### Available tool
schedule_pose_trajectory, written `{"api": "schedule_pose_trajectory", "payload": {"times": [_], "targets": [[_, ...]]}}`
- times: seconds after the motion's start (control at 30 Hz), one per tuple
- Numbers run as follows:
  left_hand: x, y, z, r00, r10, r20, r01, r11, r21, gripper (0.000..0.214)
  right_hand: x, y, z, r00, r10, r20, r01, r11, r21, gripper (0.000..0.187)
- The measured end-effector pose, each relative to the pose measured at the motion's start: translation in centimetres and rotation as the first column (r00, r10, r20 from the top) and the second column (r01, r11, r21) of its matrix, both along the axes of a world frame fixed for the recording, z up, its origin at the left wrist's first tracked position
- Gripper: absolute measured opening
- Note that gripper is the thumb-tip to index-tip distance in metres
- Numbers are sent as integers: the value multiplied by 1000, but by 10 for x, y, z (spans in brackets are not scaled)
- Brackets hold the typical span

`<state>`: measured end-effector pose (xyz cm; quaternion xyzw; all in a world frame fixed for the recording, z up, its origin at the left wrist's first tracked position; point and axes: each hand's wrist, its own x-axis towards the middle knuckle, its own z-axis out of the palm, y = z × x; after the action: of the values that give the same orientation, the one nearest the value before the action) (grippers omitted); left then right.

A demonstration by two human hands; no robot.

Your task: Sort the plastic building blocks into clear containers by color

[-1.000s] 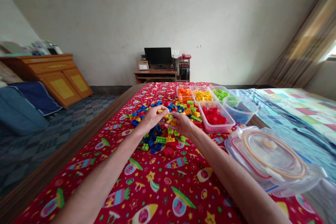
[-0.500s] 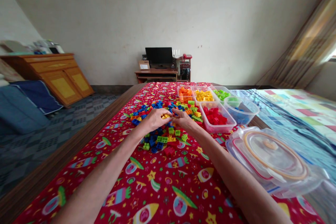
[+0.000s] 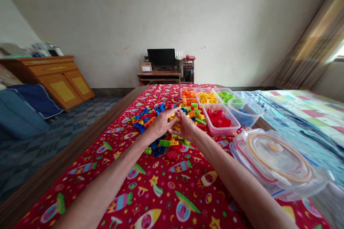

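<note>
My left hand (image 3: 160, 124) and my right hand (image 3: 187, 126) meet over a mixed pile of toy building bricks (image 3: 164, 143). Yellow toy bricks (image 3: 177, 127) show between the two hands. The left fingers reach across toward the right hand, curved around yellow bricks. My right hand has its fingers and thumb bent around yellow bricks from the other side; its grip is partly hidden. Blue, red, green, orange and yellow bricks lie loose around and under both hands.
Right of the pile stand clear containers of sorted bricks: orange (image 3: 189, 94), yellow (image 3: 207, 97), green (image 3: 225, 96), red (image 3: 219, 118) and blue (image 3: 244, 112). Stacked clear lids (image 3: 278, 159) lie nearer on the right. A red patterned cloth (image 3: 158, 193) covers the table.
My hands have opened out somewhat and the right hand has come lower, thumb toward me. More yellow bricks show between them. The view has shifted slightly.
</note>
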<state>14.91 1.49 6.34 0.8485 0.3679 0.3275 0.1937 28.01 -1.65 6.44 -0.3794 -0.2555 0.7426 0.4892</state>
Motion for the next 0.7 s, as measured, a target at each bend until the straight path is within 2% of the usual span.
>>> {"api": "schedule_pose_trajectory", "payload": {"times": [0.17,0.27,0.37,0.43,0.57,0.63,0.7], "targets": [[7,-9,-11,990,59,-127,-49,996,76,66,-2,2,-3,999,17,32,-16,999,-46,23],[8,-11,-15,987,17,-157,-9,999,53,63,-1,7,-9,999,-37,-5,37,999,-17,21],[8,-10,-13,999,-30,-42,28,999,-42,60,0,9,-11,997,-31,-64,33,999,28,17],[7,-8,-9,998,3,62,1,998,-61,59,1,8,-9,994,7,-106,-3,999,41,16],[-4,3,-8,977,135,163,-146,988,57,56,2,5,-6,989,63,-134,-55,996,64,15],[-11,12,-15,973,203,114,-217,967,135,55,2,4,-6,992,68,-107,-59,995,80,13],[-17,21,-27,969,247,-28,-233,941,244,51,0,3,-7,998,46,-49,-41,995,89,13]]}}
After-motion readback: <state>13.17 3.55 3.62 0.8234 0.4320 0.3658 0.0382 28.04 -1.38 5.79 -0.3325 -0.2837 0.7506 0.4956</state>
